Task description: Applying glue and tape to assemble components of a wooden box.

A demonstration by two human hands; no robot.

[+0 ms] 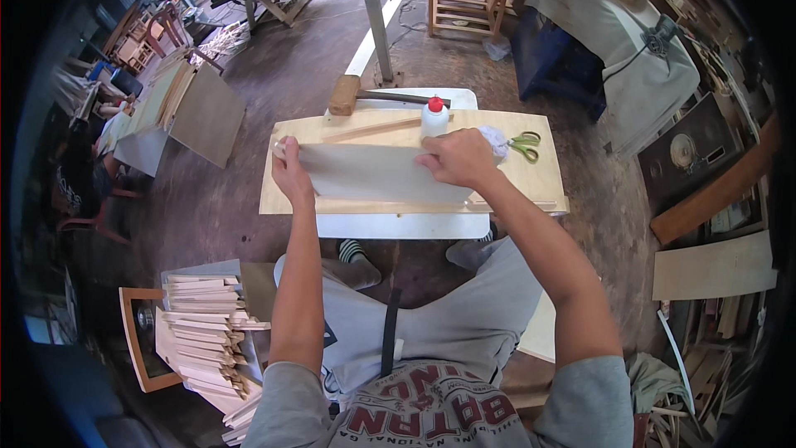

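With fingers (286, 146) of the left hand (294, 178) bent narrowly around the left end, and those of the right hand (463, 158) curled at the upper edge toward the right, holding one pale grey panel (365, 172) between two hands. Tilted on its long side, over one plywood board (543, 166); cannot tell contact or gap along the lower edge.

Down beside the left leg, one heap of pale sticks (203, 319), overlapping too much to count, next to one orange-brown frame (128, 340). Beneath the board, one white table (398, 226), jutting out at front and back.

On the board, from its near edge outward: one thin strip (514, 204) at the near right; one pair of green-handled scissors (526, 146); one crumpled white wad (495, 139), between scissors and right hand; one upright white bottle (434, 124) with one red cap, just behind the right hand; one wood slat (377, 129), behind the panel. At the far side, one wooden block (344, 95) and one dark bar (398, 99), stretching rightward from it.

Well beyond, one metal post (375, 17), one long white strip (388, 25) on the floor, one slatted wooden frame (466, 0).
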